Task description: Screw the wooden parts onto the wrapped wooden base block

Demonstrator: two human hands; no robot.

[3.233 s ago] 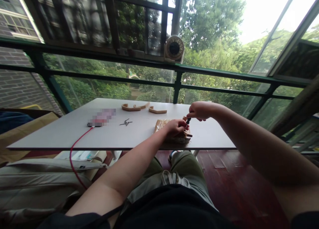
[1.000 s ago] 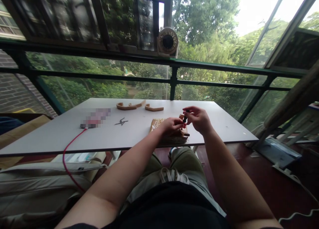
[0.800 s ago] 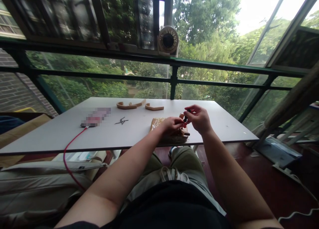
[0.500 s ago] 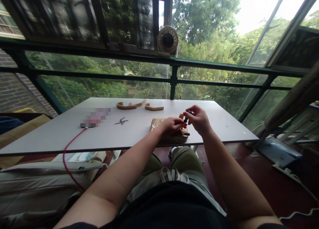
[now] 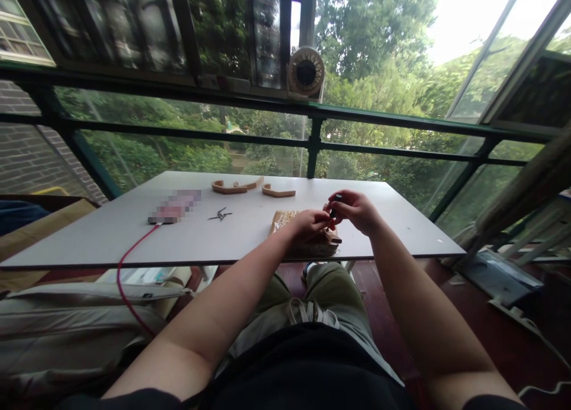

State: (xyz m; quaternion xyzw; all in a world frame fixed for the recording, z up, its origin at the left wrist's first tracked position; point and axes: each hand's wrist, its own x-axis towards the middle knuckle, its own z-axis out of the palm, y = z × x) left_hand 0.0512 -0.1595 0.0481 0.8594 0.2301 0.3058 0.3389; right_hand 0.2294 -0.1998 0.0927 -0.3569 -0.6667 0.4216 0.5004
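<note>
My right hand (image 5: pixel 355 210) is closed around a short black-handled screwdriver (image 5: pixel 338 199), tilted over the near edge of the table. My left hand (image 5: pixel 308 222) pinches close beside it; a small red bit shows at the fingertips, too small to name. Below both hands lies a wooden block (image 5: pixel 278 221) with a rough whitish, patterned top. A brown wooden piece (image 5: pixel 332 240) juts out at its right end. My left hand and forearm cover much of the block, and the screwdriver's tip is hard to make out.
Several dark screws (image 5: pixel 220 215) lie on the white table (image 5: pixel 241 237). Curved wooden hooks (image 5: pixel 279 191) rest near its far edge. A blurred-out device (image 5: pixel 176 206) with a red cable (image 5: pixel 134 243) sits at left. A round fan (image 5: pixel 307 71) stands on the window ledge.
My right hand has turned a little around the screwdriver, whose handle now stands more upright. The left hand keeps its place. The whole view has shifted slightly.
</note>
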